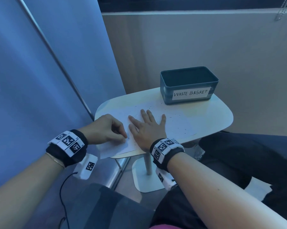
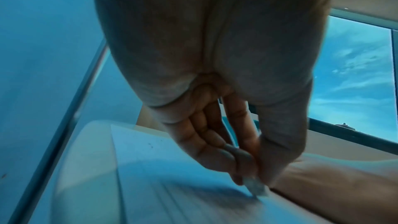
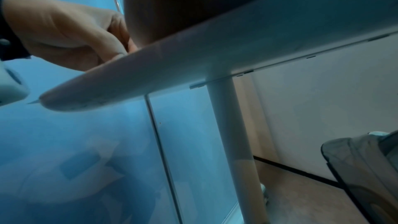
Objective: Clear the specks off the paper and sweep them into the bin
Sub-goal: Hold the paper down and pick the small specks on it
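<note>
A white paper sheet (image 1: pixel 175 124) lies on the small white table (image 1: pixel 218 116), strewn with tiny dark specks (image 1: pixel 171 117). At the table's back right stands the teal bin (image 1: pixel 166 95), labelled WASTE BASKET. My right hand (image 1: pixel 146 123) lies flat on the paper with its fingers spread. Just left of it, my left hand (image 1: pixel 123 136) is curled, and its fingertips pinch a small pale eraser-like block (image 2: pixel 256 188) whose tip touches the paper (image 2: pixel 161 168). From the right wrist view I see only the table's edge (image 3: pixel 215 48) and the left hand (image 3: pixel 64 31).
A glass wall (image 1: pixel 40 80) runs close along the left. The paper's near corner (image 1: pixel 106 154) overhangs the table's edge. The table stands on a single pedestal leg (image 1: pixel 147 162). My legs in dark trousers (image 1: pixel 246 154) are at the right.
</note>
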